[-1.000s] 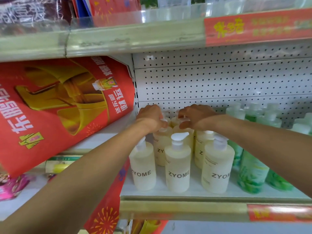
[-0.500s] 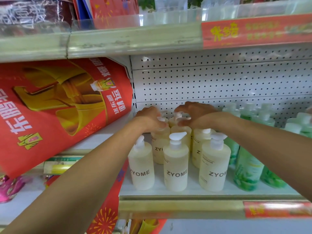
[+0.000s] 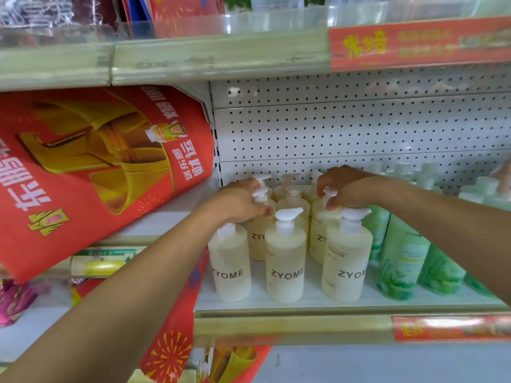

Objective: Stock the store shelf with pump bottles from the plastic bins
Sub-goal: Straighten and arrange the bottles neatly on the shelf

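Several pale yellow ZYOME pump bottles stand in rows on the white shelf point(image 3: 318, 302); the front row has three point(image 3: 286, 261). My left hand point(image 3: 242, 201) is closed around the white pump of a second-row bottle point(image 3: 258, 236) on the left. My right hand point(image 3: 344, 189) grips the pump top of a second-row bottle point(image 3: 320, 233) on the right. More of these bottles stand behind, partly hidden by my hands. No plastic bin is in view.
Green pump bottles point(image 3: 401, 261) fill the shelf to the right. A large red and gold poster point(image 3: 91, 167) leans over the bay at left. White pegboard point(image 3: 345, 125) backs the shelf, and another shelf point(image 3: 215, 56) runs overhead.
Both hands have drawn slightly toward me, from the bottles at the back onto the pump tops of the second-row bottles. The bottles stay in place.
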`<action>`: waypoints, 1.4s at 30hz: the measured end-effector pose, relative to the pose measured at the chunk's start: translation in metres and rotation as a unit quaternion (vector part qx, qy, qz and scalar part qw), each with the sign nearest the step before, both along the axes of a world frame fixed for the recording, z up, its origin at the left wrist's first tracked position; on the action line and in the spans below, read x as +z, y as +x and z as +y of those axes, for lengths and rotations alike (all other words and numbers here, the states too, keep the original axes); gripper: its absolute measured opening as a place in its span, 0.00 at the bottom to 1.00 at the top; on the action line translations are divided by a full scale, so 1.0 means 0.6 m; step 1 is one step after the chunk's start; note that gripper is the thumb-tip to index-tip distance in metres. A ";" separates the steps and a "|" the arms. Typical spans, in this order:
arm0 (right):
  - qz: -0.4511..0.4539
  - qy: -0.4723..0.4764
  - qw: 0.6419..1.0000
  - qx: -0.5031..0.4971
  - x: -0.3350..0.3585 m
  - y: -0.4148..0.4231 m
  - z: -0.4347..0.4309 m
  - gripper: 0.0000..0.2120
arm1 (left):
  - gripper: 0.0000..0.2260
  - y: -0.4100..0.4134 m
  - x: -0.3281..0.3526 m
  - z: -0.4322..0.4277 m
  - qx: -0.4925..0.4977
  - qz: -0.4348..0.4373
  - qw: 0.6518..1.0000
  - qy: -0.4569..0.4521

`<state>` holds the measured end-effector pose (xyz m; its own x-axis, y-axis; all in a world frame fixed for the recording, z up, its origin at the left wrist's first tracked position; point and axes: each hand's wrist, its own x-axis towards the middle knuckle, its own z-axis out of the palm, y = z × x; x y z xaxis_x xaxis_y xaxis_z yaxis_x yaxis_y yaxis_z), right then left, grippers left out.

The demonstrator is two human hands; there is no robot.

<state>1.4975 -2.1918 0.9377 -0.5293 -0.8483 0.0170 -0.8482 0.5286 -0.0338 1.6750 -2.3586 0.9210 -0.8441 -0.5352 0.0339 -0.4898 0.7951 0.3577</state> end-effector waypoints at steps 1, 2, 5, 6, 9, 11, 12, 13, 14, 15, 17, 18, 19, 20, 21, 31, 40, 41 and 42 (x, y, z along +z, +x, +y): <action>-0.003 -0.007 1.000 0.000 -0.002 -0.003 -0.001 0.11 | 0.34 -0.001 0.001 0.000 0.003 -0.001 1.000 0.001; -0.004 -0.014 1.000 0.000 -0.004 -0.005 -0.001 0.11 | 0.33 -0.003 0.002 -0.001 0.005 0.001 1.000 0.000; -0.007 -0.030 1.000 0.004 -0.006 -0.008 -0.002 0.11 | 0.32 -0.006 -0.001 -0.003 0.008 0.001 1.000 -0.007; -0.010 -0.030 1.000 0.004 -0.005 -0.008 -0.002 0.11 | 0.32 -0.007 -0.002 -0.004 0.008 0.002 1.000 -0.010; -0.007 -0.020 1.000 0.008 -0.003 -0.002 -0.001 0.13 | 0.31 -0.010 -0.006 -0.005 0.013 0.009 1.000 -0.013; 0.000 0.002 1.000 0.006 -0.002 0.003 -0.001 0.15 | 0.32 -0.011 -0.003 -0.001 0.017 0.007 1.000 -0.008; 0.005 0.010 1.000 0.003 0.000 0.006 0.000 0.16 | 0.32 -0.008 0.000 0.000 0.016 0.008 1.000 -0.002; 0.009 0.005 1.000 -0.001 0.002 0.010 0.001 0.17 | 0.32 -0.002 0.004 -0.001 0.011 0.020 1.000 0.010; 0.008 -0.022 1.000 -0.005 0.005 0.015 0.003 0.17 | 0.31 0.009 0.008 -0.002 0.008 0.054 0.998 0.033; 0.002 -0.069 0.998 -0.005 0.008 0.022 0.006 0.17 | 0.29 0.024 0.012 -0.003 0.012 0.110 0.992 0.066; -0.041 -0.192 0.980 0.024 0.010 0.044 0.016 0.17 | 0.24 0.059 0.011 0.002 0.026 0.230 0.965 0.124; -0.076 -0.234 0.968 0.056 0.010 0.062 0.022 0.18 | 0.23 0.075 0.005 0.009 0.022 0.260 0.957 0.130; -0.113 -0.251 0.957 0.093 0.009 0.083 0.028 0.19 | 0.23 0.089 -0.005 0.017 0.009 0.262 0.957 0.125; -0.140 -0.241 0.952 0.129 0.006 0.107 0.032 0.21 | 0.24 0.101 -0.016 0.024 -0.008 0.249 0.962 0.115; -0.140 -0.206 0.956 0.156 0.001 0.128 0.035 0.22 | 0.24 0.112 -0.027 0.031 -0.019 0.224 0.969 0.100; 0.030 -0.082 0.986 0.145 -0.051 0.184 0.019 0.21 | 0.34 0.146 -0.054 0.047 0.013 0.040 0.997 -0.066; 0.022 -0.046 0.990 0.134 -0.034 0.163 0.027 0.19 | 0.36 0.093 -0.056 0.060 -0.016 0.066 0.997 -0.022; 0.028 -0.042 0.989 0.136 -0.034 0.162 0.026 0.20 | 0.36 0.089 -0.057 0.063 -0.015 0.073 0.997 -0.023; 0.035 -0.039 0.989 0.139 -0.034 0.161 0.025 0.19 | 0.36 0.084 -0.058 0.065 -0.015 0.081 0.996 -0.021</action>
